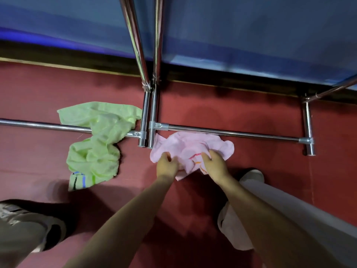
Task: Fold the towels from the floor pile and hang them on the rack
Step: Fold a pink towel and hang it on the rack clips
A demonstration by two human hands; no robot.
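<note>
Gathering crumpled pink towel (191, 149) off red floor (251, 117), just near the chrome rack's low bar (231, 134) | left hand (167, 165) and right hand (213, 163) each clench a bunch, likely seeking edges for folding | crumpled green towel (96, 140) waits left, draped across the bar.

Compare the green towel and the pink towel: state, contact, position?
The green towel lies untouched, draped across the rack's low bar; the pink towel is gripped by both hands, left hand and right hand. The green one sits left of the rack's centre posts, the pink one right of them, in front of the right-hand bar. The green one's end stripes are blue, dark and green; the pink one's are red and orange. Both are crumpled, unfolded, on the red floor.
</note>
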